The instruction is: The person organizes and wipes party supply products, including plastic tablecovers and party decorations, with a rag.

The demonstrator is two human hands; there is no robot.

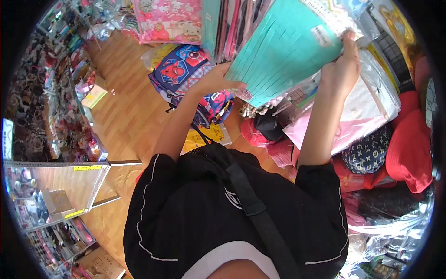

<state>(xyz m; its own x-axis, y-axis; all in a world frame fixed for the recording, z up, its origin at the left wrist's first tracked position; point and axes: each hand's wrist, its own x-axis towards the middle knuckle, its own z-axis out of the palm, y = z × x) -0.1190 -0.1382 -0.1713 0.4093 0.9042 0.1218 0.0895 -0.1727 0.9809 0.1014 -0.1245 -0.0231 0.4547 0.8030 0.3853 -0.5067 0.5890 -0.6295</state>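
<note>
Black shirt [200,204] is spreading below; teal packet [283,51] is slanting lengthwise toward upper right, half-curled left hand [217,79] gripping its lower end, right hand [343,72] pinching its right edge.

Repeated interlocked letters, apparently L and V, show on the dark blue cloth item [368,149]. The teal packet [283,51] bears a white label [321,36] with a barcode and print too small to read; lettering along its header [325,13] is also unclear. Print on the yellow bag [204,138], the cardboard box [101,263] and the yellow strips [87,168] cannot be read.
</note>
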